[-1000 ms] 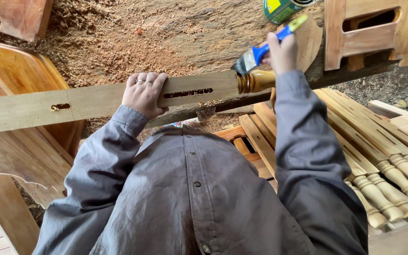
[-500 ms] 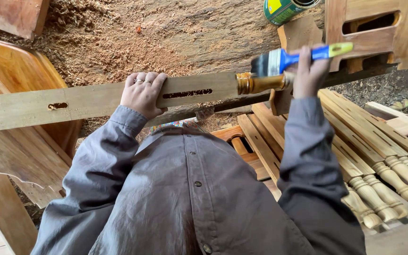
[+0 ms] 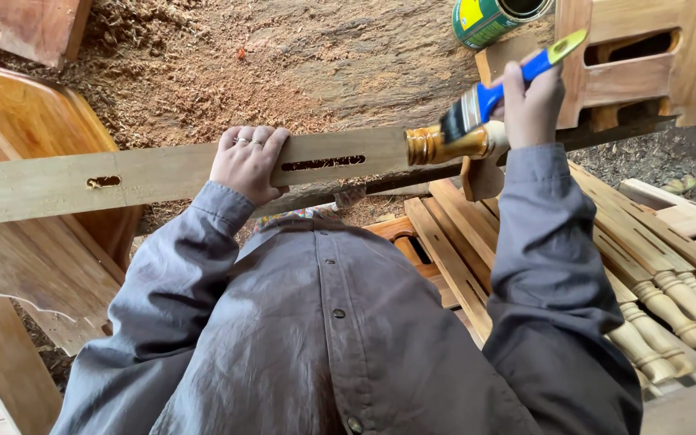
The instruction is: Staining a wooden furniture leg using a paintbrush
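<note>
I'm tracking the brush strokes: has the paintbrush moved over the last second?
Yes. The paintbrush in the right hand has swung its handle tip right, toward the slotted wooden frame; its bristles remain at the turned end of the post.

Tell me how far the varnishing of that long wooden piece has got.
Done: only the turned end looks glossy amber. In hand: the right hand holds the blue-handled brush with its bristles on that end, while the left hand steadies the long wooden piece. Left: the flat slotted length under and beyond the left hand looks pale and dull, uncoated. An open can stands beyond.
</note>
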